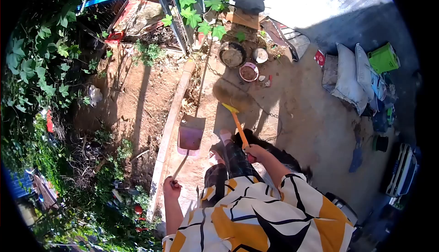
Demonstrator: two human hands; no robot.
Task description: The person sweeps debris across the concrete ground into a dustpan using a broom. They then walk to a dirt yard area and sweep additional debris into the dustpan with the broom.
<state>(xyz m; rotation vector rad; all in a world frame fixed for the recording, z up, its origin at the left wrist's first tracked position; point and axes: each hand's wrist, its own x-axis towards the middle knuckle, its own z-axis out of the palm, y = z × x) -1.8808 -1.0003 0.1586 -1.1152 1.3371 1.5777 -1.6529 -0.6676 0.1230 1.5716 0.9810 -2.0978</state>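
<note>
My left hand (172, 188) is closed round the thin handle of a long-handled dustpan (190, 151). The pinkish-purple pan rests on the ground beside a low concrete kerb (167, 134), its inside in shade. In my right hand (256, 153) is the orange handle of a broom (238, 126). Its yellow neck leads to wide brown bristles (231, 94) on the ground ahead of my feet, to the right of the dustpan. A black furry animal (284, 157), seemingly a dog, is partly hidden behind my right forearm.
A dark round pan (232, 54), a pink-rimmed bowl (248, 72) and a pale pot (260, 55) stand ahead. A metal chain (270, 114) crosses the ground near the broom. White sacks (351, 76) and a green box (383, 58) lie right. Leafy plants (43, 71) fill the left.
</note>
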